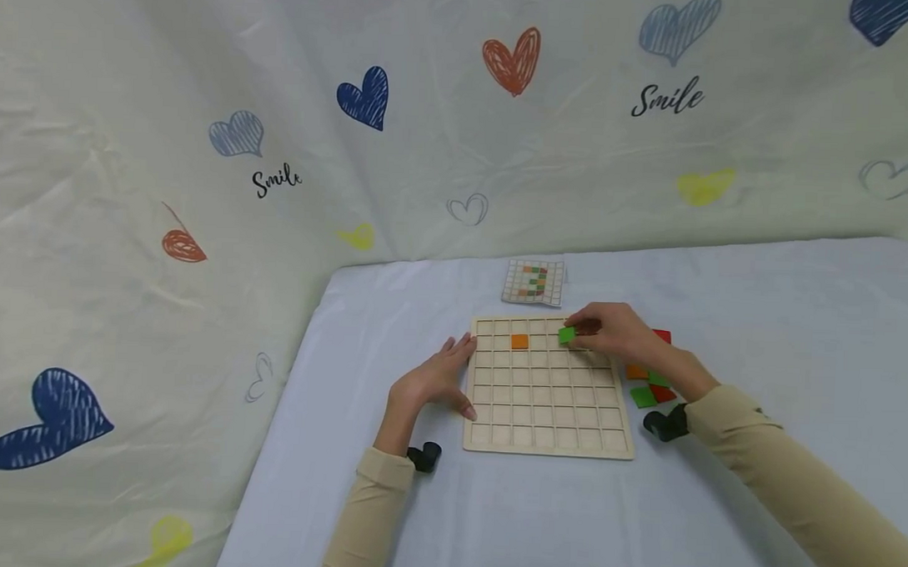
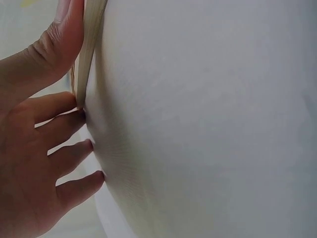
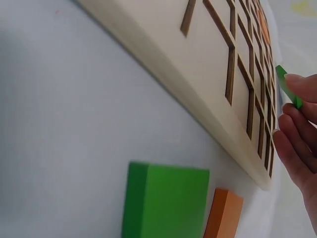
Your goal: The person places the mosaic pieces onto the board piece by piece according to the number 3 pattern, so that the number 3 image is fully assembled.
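A square wooden grid board lies flat on the table. My left hand is spread at its left side, thumb and fingertips at the edge; in the left wrist view the board's edge stands between thumb and fingers. Over the upper rows of the board, my right hand pinches a green square tile between thumb and fingers. The right wrist view shows this tile tilted in the fingertips. An orange tile sits in an upper cell, left of the held one.
Behind the board lies a small card printed with a grid of coloured squares. Loose red, orange and green tiles lie right of the board, partly hidden by my right arm. A white cloth covers the table; a curtain with hearts hangs behind.
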{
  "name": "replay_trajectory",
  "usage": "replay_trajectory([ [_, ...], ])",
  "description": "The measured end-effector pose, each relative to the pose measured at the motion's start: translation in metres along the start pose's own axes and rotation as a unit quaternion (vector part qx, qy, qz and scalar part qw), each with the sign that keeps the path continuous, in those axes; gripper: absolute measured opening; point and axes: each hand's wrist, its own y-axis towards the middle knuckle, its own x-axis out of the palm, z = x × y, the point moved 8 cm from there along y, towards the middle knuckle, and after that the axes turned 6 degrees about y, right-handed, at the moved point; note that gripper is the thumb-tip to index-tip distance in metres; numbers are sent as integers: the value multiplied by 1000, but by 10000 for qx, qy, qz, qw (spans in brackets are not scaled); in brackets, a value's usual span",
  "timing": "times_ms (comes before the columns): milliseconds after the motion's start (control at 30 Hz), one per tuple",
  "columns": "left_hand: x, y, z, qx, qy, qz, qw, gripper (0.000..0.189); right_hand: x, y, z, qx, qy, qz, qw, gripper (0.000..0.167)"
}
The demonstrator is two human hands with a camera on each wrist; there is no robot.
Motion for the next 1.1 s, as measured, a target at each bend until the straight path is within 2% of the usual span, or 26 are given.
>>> replay_trajectory([
  [467,-2,0,2,81,-6,-32,10000,126,17,14,-12,-184,205,-156,9995,33],
  [733,-2,0,2,125,-9,-25,9999,126,28,22,-15,-80,192,-317,9993,29],
  [1100,-2,1,2,130,36,-18,9999,126,35,28,-22,-281,35,-213,9994,26],
])
